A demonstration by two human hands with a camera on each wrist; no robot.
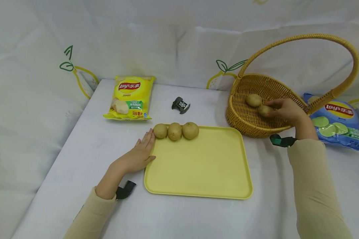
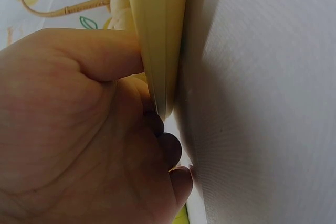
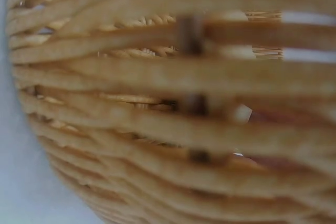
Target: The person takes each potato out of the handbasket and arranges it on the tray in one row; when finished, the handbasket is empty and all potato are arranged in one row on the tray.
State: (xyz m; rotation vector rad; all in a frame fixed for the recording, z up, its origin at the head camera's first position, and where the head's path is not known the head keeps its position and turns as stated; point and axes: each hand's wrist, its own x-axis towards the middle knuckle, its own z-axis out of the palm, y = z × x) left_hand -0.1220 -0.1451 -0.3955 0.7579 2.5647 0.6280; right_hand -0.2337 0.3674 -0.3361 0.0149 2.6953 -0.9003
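My right hand (image 1: 288, 111) reaches into a wicker basket (image 1: 248, 127) and holds a potato (image 1: 265, 111) in its fingers. A second potato (image 1: 253, 100) lies beside it in the basket. My left hand (image 1: 139, 154) rests along the left edge of a yellow tray (image 1: 197, 166), fingers extended and thumb over the rim. In the left wrist view, the thumb (image 2: 100, 53) touches the tray's side (image 2: 157, 40). Three potatoes (image 1: 175, 131) stand in a row at the tray's upper left, the leftmost near my left fingertips. Basket weave (image 3: 157, 77) fills the right wrist view, hiding most of the hand.
A yellow chip bag (image 1: 130, 98) lies behind the tray at the left, and a blue chip bag (image 1: 336, 122) is right of the basket. A small dark object with a white label (image 1: 180, 105) sits between. The basket's tall handle (image 1: 305, 37) arches above it.
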